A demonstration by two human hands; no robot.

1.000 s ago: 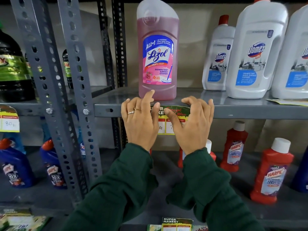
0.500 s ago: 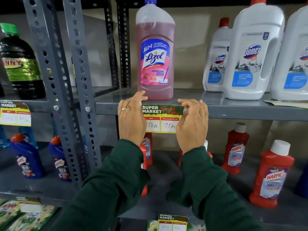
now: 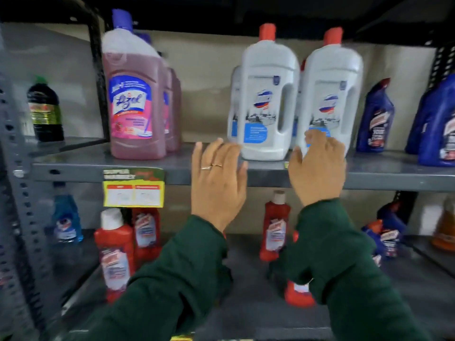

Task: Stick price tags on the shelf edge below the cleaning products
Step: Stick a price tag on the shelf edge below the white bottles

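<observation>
A green, yellow and red price tag [image 3: 133, 187] hangs stuck on the grey shelf edge [image 3: 384, 182], below the pink Lizol bottle [image 3: 134, 99]. My left hand [image 3: 218, 183] is to the right of the tag, fingers apart and empty, over the shelf edge below a white Domex bottle [image 3: 267, 102]. My right hand [image 3: 317, 168] reaches onto the shelf in front of a second white bottle [image 3: 331, 94], fingers loosely spread. A small yellow scrap [image 3: 286, 165] shows by its thumb. The frame is blurred.
Blue bottles [image 3: 375, 119] stand at the right of the same shelf, and a dark bottle [image 3: 45, 112] at the left. Red bottles [image 3: 114, 254] fill the shelf below. A perforated grey upright [image 3: 14, 193] runs down the left.
Both hands have let go of the price tag under the pink bottle and moved right, to the white bottles. The tag stays on the edge. The view has swung right.
</observation>
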